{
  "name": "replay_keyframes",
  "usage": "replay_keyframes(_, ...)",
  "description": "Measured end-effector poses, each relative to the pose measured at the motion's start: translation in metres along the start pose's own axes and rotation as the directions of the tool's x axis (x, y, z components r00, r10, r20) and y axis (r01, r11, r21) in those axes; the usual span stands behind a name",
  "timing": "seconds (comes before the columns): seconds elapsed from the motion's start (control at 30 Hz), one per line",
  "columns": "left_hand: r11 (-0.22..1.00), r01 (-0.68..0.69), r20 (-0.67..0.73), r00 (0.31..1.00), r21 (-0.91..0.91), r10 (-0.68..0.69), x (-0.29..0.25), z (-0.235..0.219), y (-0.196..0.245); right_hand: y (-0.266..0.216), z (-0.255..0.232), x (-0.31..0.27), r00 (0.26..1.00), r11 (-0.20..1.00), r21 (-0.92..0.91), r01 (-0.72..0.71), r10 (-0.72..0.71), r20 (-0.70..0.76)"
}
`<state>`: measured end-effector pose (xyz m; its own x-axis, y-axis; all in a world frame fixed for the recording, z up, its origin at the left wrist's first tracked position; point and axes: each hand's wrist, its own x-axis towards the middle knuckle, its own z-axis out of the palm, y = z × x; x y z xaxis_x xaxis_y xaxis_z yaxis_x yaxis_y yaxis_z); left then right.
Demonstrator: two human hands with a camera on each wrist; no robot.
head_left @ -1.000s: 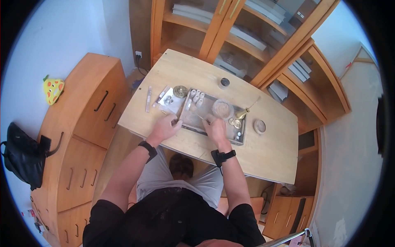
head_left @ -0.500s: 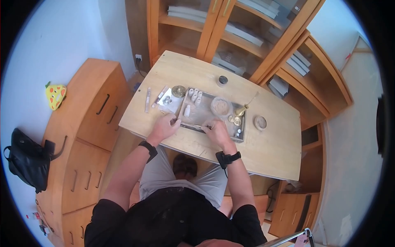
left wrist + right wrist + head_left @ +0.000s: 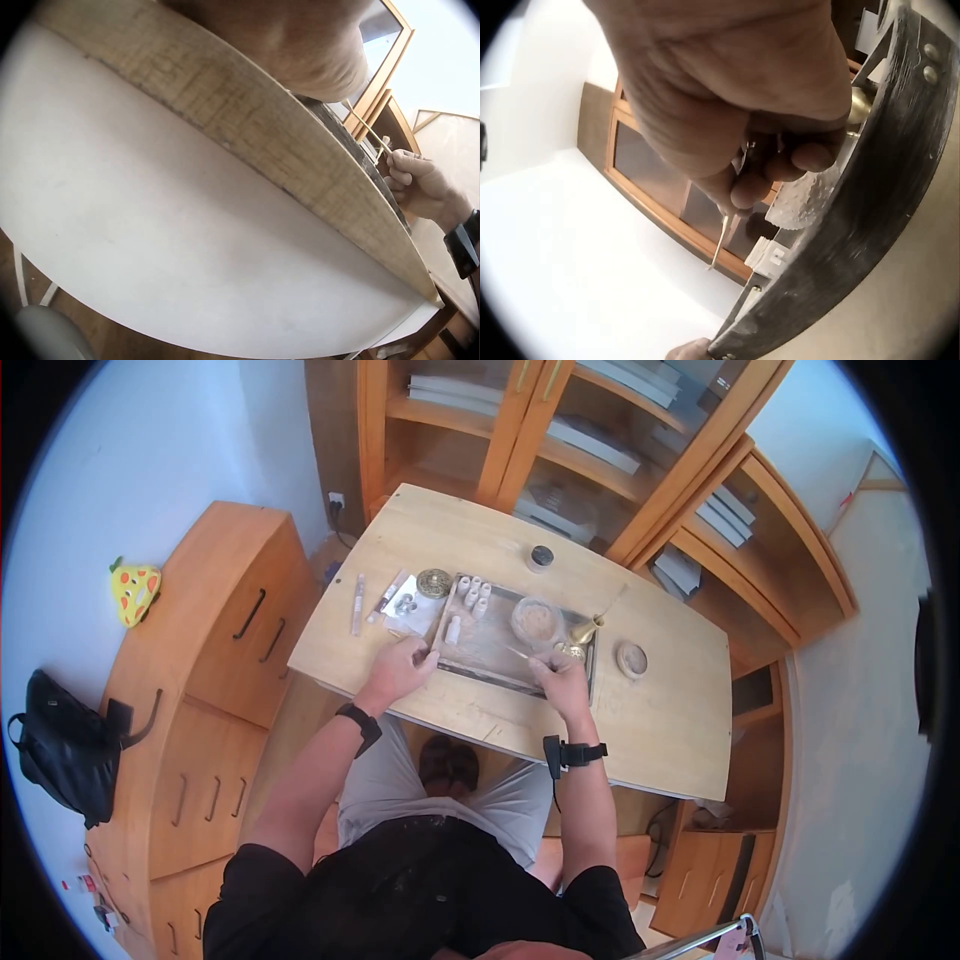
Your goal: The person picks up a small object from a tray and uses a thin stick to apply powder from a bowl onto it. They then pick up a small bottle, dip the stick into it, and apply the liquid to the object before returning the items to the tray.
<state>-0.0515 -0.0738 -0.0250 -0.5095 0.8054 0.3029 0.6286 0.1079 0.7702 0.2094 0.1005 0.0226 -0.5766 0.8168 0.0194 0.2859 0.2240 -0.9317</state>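
Note:
In the head view the right hand [image 3: 562,682] is over the tray's right front part, pinching a thin pale stick [image 3: 517,652] that points left. The right wrist view shows this stick [image 3: 720,244] below the fingertips, and a shiny metal bit [image 3: 748,146] among the curled fingers. At the left front corner of the dark-rimmed tray [image 3: 487,679] lies the left hand [image 3: 398,670], fingers bent; whether it holds anything cannot be told. A small white bottle [image 3: 454,630] stands inside the tray near it. The left wrist view shows the right hand [image 3: 424,180] beyond the left palm [image 3: 300,52].
Several white bottles [image 3: 473,588], a textured bowl [image 3: 537,622] and a brass vessel [image 3: 586,628] are in the tray. Around it are a round brass piece [image 3: 434,583], a white sheet [image 3: 408,612], clear tubes [image 3: 358,605], a dark-lidded jar [image 3: 541,558] and a round container [image 3: 631,659].
The right hand has moved right, carrying the stick away from the tray's front rim to above its inside. The left hand has stayed at the tray's corner.

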Motion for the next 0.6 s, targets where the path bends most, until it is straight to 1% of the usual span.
replay_keyframes(0.1, 1.0, 0.003, 0.009, 1.0, 0.008, -0.003, 0.0, -0.002, 0.001, 0.018, -0.008, 0.004, 0.993, 0.979, 0.198, -0.045, 0.065, -0.096)
replay_keyframes(0.13, 1.0, 0.004, 0.016, 1.0, 0.013, -0.004, 0.0, -0.002, 0.001, 0.014, -0.007, 0.003, 0.993, 0.996, 0.081, -0.039, 0.047, -0.104)
replay_keyframes(0.2, 1.0, -0.003, 0.003, 1.0, -0.005, 0.003, 0.0, -0.001, 0.001, 0.007, 0.0, 0.002, 0.993, 0.988, -0.154, -0.028, 0.01, -0.114)
replay_keyframes(0.23, 1.0, -0.006, -0.004, 1.0, -0.014, 0.006, 0.0, -0.001, 0.001, 0.004, 0.005, 0.003, 0.99, 0.963, -0.267, 0.038, -0.073, -0.121)
replay_keyframes(0.3, 1.0, 0.004, 0.007, 1.0, 0.004, -0.004, 0.0, -0.002, 0.001, -0.002, 0.016, 0.007, 0.966, 0.862, -0.481, 0.161, -0.238, -0.103)
replay_keyframes(0.4, 1.0, 0.017, 0.017, 1.0, -0.011, -0.017, 0.001, -0.004, 0.002, -0.018, 0.032, 0.016, 0.988, 0.85, -0.516, 0.102, -0.148, -0.049)
replay_keyframes(0.5, 0.999, 0.025, 0.015, 1.0, -0.028, -0.024, 0.0, -0.004, 0.002, -0.029, 0.047, 0.028, 0.975, 0.776, -0.614, 0.144, -0.216, -0.044)
replay_keyframes(0.6, 0.999, 0.024, 0.018, 1.0, -0.023, -0.024, 0.0, -0.005, 0.003, -0.038, 0.066, 0.034, 0.968, 0.769, -0.619, 0.158, -0.243, -0.056)
